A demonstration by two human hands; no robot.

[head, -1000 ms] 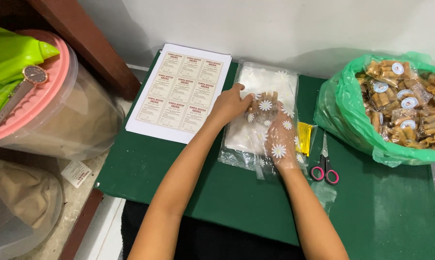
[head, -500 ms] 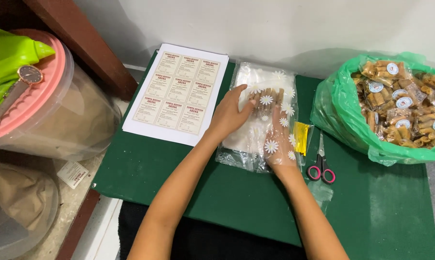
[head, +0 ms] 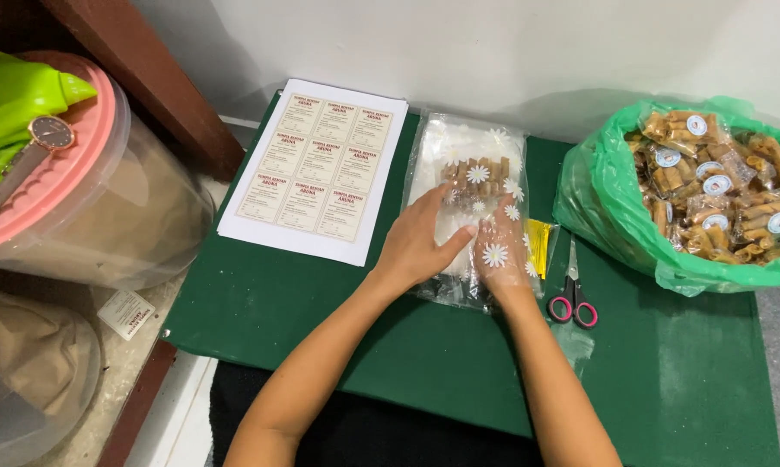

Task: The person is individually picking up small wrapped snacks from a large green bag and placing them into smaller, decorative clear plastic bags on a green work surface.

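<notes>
**Inspection: daisy bag under both hands, mid-table**

I find the bag [head: 480, 186], a clear daisy-print packet holding brown snack sticks, lying on a stack of like bags [head: 446, 143] at the middle of the green table [head: 684, 380]. It sits between the label sheet [head: 316, 169] on one side and the scissors [head: 573, 294] and yellow ties [head: 541, 246] on the other.

The left hand [head: 420, 242] lies flat on the film, fingers together and stretched out, pressing rather than gripping. The right hand [head: 498, 246] appears to be inside or under the printed film, fingers slightly apart; I cannot tell whether they pinch anything.

Handling, in my judgement: the bag is light, thin, soft and slippery, and the sticks inside are brittle. Hold is best taken at the empty film near the open end, not across the sticks.

Against the earlier frame, the left hand has shifted from the bag's upper left corner down toward its near end, and the right hand has kept its place. The sticks stay at the far end of the bag. The green sack [head: 606, 207] of finished packs is unmoved.
</notes>
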